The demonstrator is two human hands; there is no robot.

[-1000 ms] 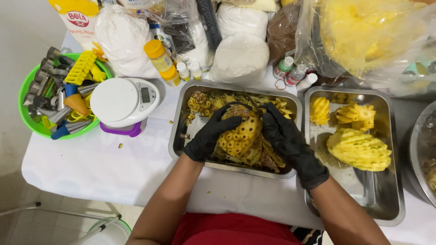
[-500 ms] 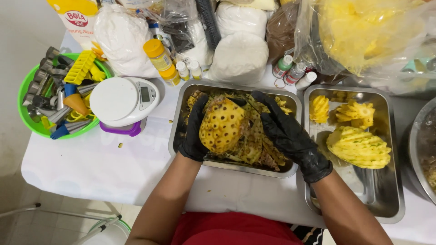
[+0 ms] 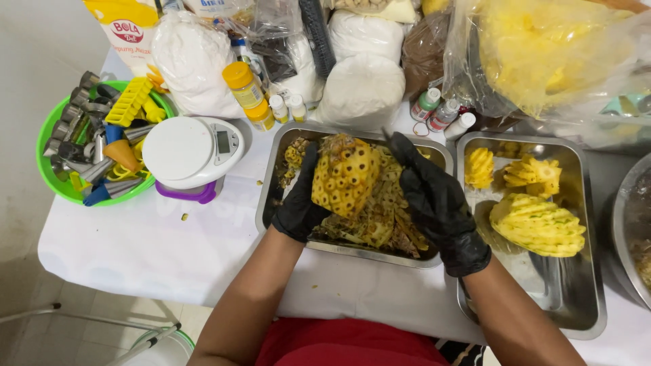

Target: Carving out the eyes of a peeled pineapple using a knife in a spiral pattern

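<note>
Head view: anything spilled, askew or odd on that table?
Minor only. A few small yellow scraps lie on the white tablecloth below the kitchen scale, outside the peel tray. The gloved left hand and right hand hold the pineapple over that tray.

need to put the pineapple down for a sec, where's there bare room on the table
Bare white cloth lies in front of the kitchen scale, left of the peel tray, and along the near edge before both trays. The back row of bags and bottles is crowded. The right tray has bare metal near its front.
</note>
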